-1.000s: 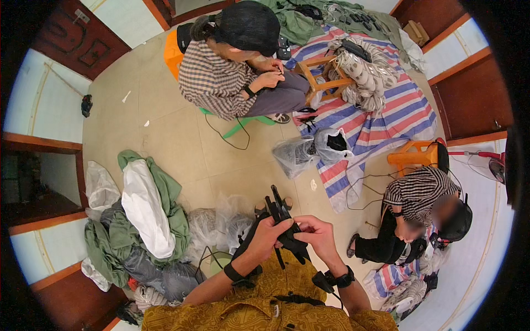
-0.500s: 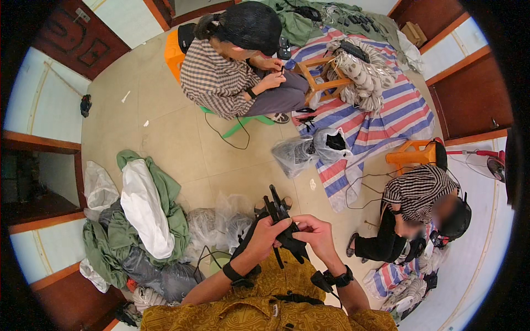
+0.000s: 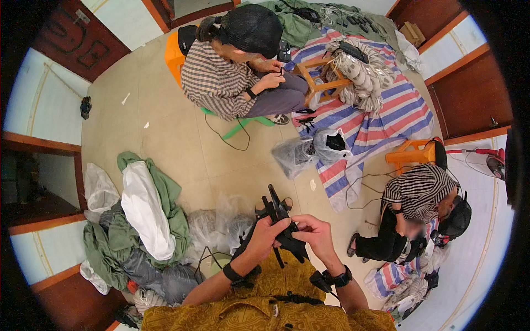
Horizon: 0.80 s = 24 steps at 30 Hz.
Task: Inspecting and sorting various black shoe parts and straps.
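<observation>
Several slim black pieces (image 3: 274,205), too small to name by kind, are bunched in front of my body. My left hand (image 3: 260,237) is closed round the lower part of the bunch, and its long ends stick out beyond the fingers. From the other side my right hand (image 3: 312,229) pinches the black pieces with thumb and fingers. The two hands are close together, their fingertips almost meeting at the bunch. What lies under the fingers is hidden.
A person in a checked shirt (image 3: 212,77) sits ahead; another in stripes (image 3: 422,190) bends over at the right. Clear plastic bags (image 3: 292,156) stand by a striped sheet (image 3: 386,118) with white cord bundles (image 3: 364,83). Green and white cloth sacks (image 3: 144,209) are heaped at left.
My hands keep almost the same grip and place. The person at the right has shifted an arm and the head slightly.
</observation>
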Available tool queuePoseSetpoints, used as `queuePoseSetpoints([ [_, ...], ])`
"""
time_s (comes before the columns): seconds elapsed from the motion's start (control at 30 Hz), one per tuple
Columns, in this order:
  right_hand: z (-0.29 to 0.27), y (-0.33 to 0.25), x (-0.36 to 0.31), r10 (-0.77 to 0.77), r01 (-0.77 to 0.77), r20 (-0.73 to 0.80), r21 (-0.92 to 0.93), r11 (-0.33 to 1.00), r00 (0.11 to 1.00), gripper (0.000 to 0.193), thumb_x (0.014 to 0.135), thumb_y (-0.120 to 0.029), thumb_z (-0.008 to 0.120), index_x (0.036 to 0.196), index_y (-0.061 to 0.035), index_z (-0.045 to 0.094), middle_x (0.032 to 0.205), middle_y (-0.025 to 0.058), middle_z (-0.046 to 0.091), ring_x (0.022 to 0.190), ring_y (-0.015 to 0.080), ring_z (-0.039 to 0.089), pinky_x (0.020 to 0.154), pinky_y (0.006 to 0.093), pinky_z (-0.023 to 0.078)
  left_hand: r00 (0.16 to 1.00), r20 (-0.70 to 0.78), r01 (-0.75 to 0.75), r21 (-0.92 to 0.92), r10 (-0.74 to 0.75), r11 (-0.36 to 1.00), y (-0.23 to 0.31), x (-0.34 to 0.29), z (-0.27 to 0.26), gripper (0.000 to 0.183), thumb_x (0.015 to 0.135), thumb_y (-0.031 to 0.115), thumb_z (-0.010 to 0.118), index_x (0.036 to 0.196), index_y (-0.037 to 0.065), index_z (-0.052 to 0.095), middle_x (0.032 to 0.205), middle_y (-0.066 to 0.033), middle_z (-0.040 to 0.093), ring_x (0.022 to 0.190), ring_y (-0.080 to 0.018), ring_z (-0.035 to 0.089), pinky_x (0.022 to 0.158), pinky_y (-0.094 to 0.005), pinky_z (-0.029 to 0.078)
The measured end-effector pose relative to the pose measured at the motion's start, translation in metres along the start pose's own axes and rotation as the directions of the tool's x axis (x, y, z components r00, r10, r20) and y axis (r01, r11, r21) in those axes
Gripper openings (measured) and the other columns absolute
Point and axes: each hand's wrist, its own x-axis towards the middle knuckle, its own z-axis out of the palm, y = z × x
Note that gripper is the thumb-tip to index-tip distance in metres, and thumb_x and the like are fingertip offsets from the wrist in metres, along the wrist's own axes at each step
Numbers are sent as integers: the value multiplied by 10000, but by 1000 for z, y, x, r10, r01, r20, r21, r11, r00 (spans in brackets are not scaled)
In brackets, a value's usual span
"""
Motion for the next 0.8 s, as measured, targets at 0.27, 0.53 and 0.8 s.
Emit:
queuePoseSetpoints([
  [0.27, 0, -6, -1, -19, 21, -62, 37, 999, 998, 307, 663, 59, 620, 957, -20, 589, 697, -23, 543, 629, 35, 485, 571, 172, 394, 999, 18, -27, -15, 28, 1000, 12, -3, 6, 174, 798, 214, 560, 813, 40, 553, 665, 11, 547, 485, -47, 469, 382, -188, 320],
  [0.53, -5, -6, -5, -8, 10, -69, 31, 999, 998, 308, 659, 41, 632, 958, -24, 590, 708, -12, 568, 638, 41, 498, 591, 178, 417, 999, 15, -37, -59, 37, 998, 4, -1, 10, 143, 807, 213, 563, 832, 75, 535, 648, 37, 524, 454, -17, 415, 369, -166, 272],
  [0.8, -5, -5, -11, -3, 8, -64, 78, 997, 998, 309, 659, 54, 629, 956, -23, 591, 712, -22, 559, 646, 35, 502, 600, 175, 425, 1000, 11, -26, -61, 27, 998, -2, -2, 11, 163, 801, 223, 570, 812, 66, 529, 635, 25, 528, 438, -24, 414, 367, -164, 279],
])
